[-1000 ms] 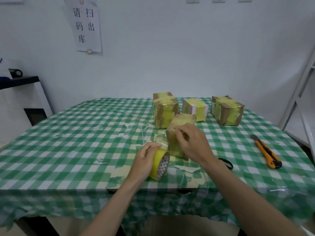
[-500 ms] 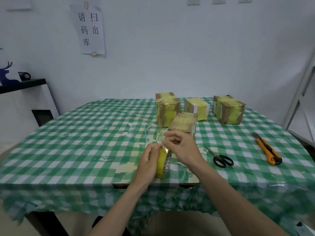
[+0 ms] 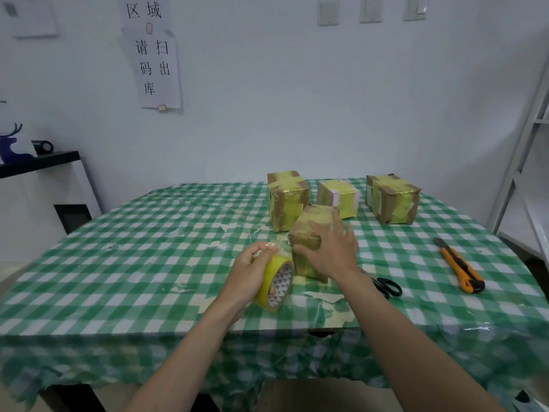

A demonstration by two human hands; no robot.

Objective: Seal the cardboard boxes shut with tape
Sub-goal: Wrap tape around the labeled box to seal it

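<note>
One box [image 3: 309, 233] under right fingers [image 3: 319, 230], tape roll [image 3: 274, 281] left

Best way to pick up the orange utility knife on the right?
Judging by its pose, take the orange utility knife across the middle of its handle, coming from above with the fingers on its long sides. It lies flat, blade end pointing away, with bare tablecloth around it.

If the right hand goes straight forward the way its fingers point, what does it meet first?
The right hand already lies on the nearest cardboard box; beyond that, probably the small box, though depth is unclear.
</note>
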